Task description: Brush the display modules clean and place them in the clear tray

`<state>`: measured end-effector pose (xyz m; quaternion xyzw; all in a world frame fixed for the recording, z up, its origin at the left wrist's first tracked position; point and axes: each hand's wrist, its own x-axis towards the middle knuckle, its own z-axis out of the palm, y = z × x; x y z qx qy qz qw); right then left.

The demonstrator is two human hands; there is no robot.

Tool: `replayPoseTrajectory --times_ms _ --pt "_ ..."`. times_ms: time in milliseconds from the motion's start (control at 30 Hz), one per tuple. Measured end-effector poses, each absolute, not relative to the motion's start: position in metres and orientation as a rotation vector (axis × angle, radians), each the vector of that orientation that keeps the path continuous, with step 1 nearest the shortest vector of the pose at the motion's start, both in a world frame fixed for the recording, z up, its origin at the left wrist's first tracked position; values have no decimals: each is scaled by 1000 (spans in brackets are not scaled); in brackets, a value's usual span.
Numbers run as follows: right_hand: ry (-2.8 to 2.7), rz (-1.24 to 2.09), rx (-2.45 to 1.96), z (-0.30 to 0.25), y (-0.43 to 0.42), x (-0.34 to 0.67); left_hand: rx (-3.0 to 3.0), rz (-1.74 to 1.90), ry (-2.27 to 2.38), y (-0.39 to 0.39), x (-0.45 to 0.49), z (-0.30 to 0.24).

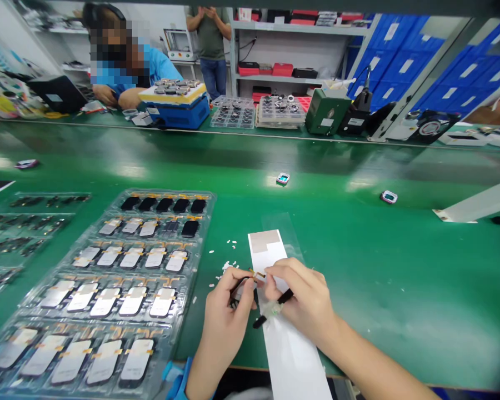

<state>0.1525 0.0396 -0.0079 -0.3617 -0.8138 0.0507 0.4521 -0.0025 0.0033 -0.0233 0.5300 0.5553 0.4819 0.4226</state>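
My left hand (229, 311) pinches a thin black strip (239, 287) with a small gold flex tab (256, 274) at its end. My right hand (304, 300) grips a black piece (274, 310) wrapped in crumpled clear film, and its fingertips nearly meet my left fingers. Under both hands lies a long white backing strip (270, 250) with a grey patch at its far end. Tiny white scraps (229, 265) are scattered left of it. Just left of my left hand stands a clear plastic tray (108, 289) of phone-sized screens with gold-taped flex.
A second tray of small black parts (25, 233) lies at the far left on the green mat (400, 266). Small teal-and-white parts (282, 178) (389, 196) lie beyond my hands. Across the bench, a seated person in blue (154, 72) works beside a blue machine (177, 105).
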Motion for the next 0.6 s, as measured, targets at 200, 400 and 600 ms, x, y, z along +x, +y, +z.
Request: replayPoseTrajectory --times_ms 200,400,600 --pt "-2066 132 -809 -11 39 151 1256 1217 1363 0 -4 -27" --pt "-2101 133 -802 -15 38 150 1246 1203 1374 -2 -2 -25" --pt "-2038 58 -786 -11 37 150 1227 1202 1366 -1 -1 -27"
